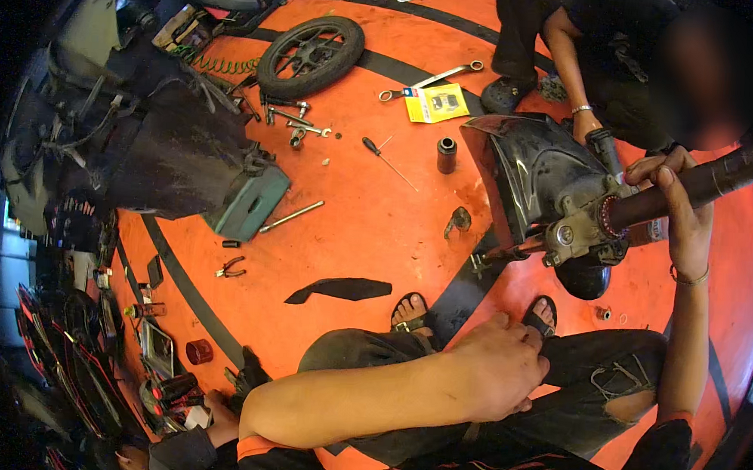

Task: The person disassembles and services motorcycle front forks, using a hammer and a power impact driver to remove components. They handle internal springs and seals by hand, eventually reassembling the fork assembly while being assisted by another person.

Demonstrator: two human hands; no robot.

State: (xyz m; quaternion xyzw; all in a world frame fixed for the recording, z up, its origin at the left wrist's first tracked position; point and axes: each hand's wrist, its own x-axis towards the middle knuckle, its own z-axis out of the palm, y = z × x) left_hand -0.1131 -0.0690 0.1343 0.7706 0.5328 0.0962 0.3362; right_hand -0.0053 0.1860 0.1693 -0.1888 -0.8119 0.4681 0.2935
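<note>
My right hand point(676, 197) is closed around the dark steering stem point(729, 177) of a motorcycle front end at the right. A ring of small bearing balls point(609, 216) sits at the stem's base, above a greasy metal clamp point(570, 236). The glossy black mudguard point(515, 162) lies to the left of that clamp. Over my knees, my left hand point(502, 363) hangs with its fingers curled downward; whatever is under them is hidden. A co-worker's hand point(585, 125) touches a black tube point(606, 152) on the far side of the front end.
Several wrenches point(301, 123), a screwdriver point(372, 146), a large socket point(447, 155) and pliers point(230, 267) lie on the orange floor. A spoked-style wheel point(311, 57) and a yellow package point(436, 103) lie farther back. A partly stripped motorcycle body point(166, 145) stands left; another person's hand point(221, 419) shows lower left.
</note>
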